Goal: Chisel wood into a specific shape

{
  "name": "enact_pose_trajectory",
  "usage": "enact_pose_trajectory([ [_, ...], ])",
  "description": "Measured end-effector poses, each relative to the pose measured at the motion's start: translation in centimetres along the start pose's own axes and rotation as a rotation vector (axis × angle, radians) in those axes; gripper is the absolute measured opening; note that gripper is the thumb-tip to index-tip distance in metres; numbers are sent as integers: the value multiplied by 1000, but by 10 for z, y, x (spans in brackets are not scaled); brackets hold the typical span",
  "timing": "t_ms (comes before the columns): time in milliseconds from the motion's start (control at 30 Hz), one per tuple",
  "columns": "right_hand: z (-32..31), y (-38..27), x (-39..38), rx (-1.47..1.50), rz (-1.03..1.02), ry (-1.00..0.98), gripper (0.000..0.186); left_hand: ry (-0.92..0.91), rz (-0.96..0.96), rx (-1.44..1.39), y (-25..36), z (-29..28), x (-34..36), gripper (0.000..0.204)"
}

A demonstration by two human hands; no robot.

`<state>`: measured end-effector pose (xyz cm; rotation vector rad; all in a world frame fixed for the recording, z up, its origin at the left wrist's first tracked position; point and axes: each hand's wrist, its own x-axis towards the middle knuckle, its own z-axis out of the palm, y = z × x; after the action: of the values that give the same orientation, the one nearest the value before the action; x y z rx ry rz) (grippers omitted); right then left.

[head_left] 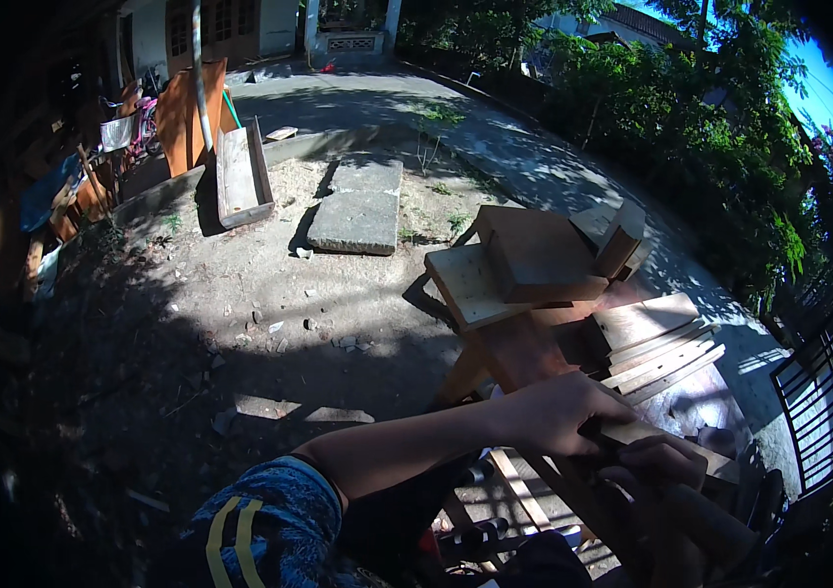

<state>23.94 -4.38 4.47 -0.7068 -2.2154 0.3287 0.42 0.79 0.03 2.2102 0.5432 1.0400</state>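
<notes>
My left hand [558, 412] reaches over the work table at the lower right, its fingers curled round a narrow wooden board [715, 468]. My right hand [656, 470] is closed on the same board just beside it, in shadow. Beyond them on the reddish table [554, 353] lie several stacked pale planks [647, 323], with a larger box-like wooden block [544, 250] and smaller wooden pieces [622, 235] at the far end. Part of the board is hidden behind my fingers.
Concrete slabs [353, 216] and a wooden trough [240, 181] lie on the dirt. At the left stand leaning sheets of wood [191, 118] and a pole [196, 39]. A paved path [485, 127], shrubs and a black metal gate [818, 402] line the right.
</notes>
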Motion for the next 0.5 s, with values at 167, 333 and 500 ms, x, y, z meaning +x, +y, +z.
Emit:
enact_pose_trajectory([
  [167, 10, 22, -15, 194, 273, 104, 21, 20, -7, -67, -4, 2, 1, 53],
  [333, 5, 39, -30, -74, 73, 90, 21, 60, 57, -35, -11, 10, 2, 41],
  [500, 0, 48, -34, -206, -17, 100, 20, 50, 60, -34, -16, 9, 4, 31],
])
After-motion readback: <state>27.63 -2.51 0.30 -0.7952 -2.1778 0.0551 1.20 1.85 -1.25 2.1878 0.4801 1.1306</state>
